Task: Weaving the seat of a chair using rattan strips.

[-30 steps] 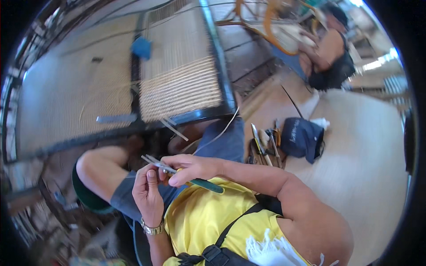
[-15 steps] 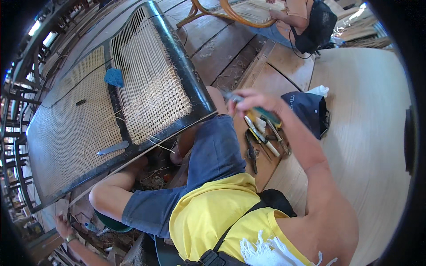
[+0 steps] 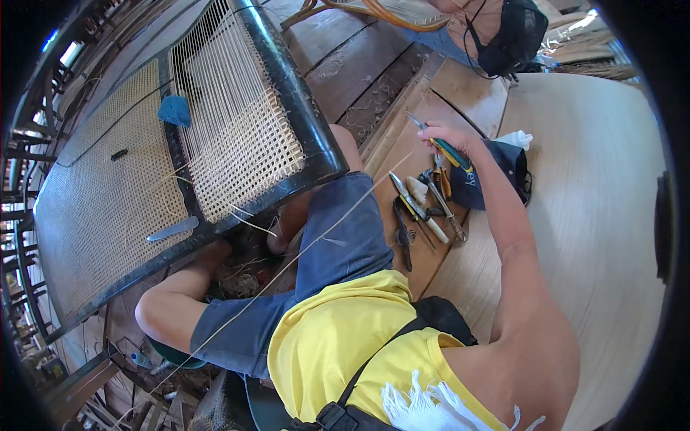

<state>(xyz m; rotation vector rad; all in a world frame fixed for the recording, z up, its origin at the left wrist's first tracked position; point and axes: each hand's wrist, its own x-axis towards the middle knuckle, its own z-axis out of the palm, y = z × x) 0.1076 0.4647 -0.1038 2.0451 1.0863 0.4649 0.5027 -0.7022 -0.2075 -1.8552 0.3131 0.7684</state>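
My right hand (image 3: pixel 451 135) reaches out to the right and grips a green-and-yellow-handled pointed tool (image 3: pixel 431 136), its tip aimed up and left. The hand hovers over a dark blue bag (image 3: pixel 503 169) and just above several hand tools (image 3: pixel 424 205) laid on a wooden board (image 3: pixel 467 93). A long thin cane strand (image 3: pixel 287 266) runs from near this hand across my lap to the lower left. My left hand is out of sight. A black chair frame (image 3: pixel 302 115) with a partly woven cane panel (image 3: pixel 237 136) leans over my knees.
A blue cloth (image 3: pixel 175 110) and a flat metal blade (image 3: pixel 172 229) rest on the frame. Another person (image 3: pixel 496 36) sits at the top right beside a curved cane piece. Pale flat sheet (image 3: pixel 596 215) lies at the right; cane scraps litter the plank floor.
My right hand swung the green-handled tool from in front of my chest out to the right, over the tools and bag. My left hand dropped out of view at the lower left.
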